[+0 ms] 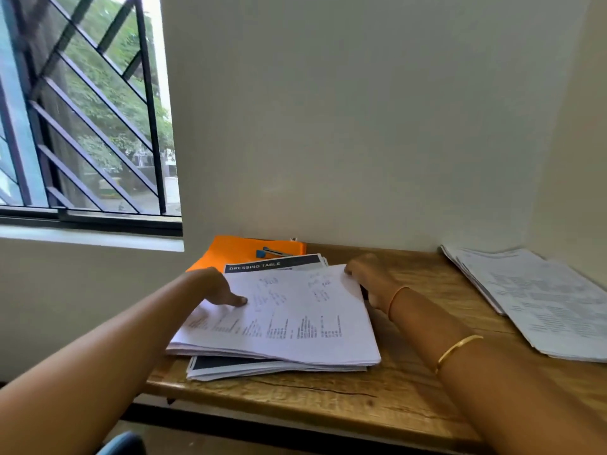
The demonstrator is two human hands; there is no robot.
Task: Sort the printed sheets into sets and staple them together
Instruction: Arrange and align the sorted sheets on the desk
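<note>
White printed sheets [282, 320], text blurred, hide a stapler [272, 252] partly; left hand [218, 287] and right hand [371, 277] grasp their edges on the wooden surface [377, 399].

Both forearms bare, no sleeves visible. Right forearm: thin gold metal bangle [458, 351]; thin orange thread band [395, 298] at wrist. Left arm unadorned.

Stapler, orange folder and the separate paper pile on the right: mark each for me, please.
stapler [274, 252], head view, on its blue and grey body atop the folder.
orange folder [230, 249], head view, on its bare orange cover left of the stapler.
right paper pile [538, 297], head view, on the top sheet's printed middle.
</note>
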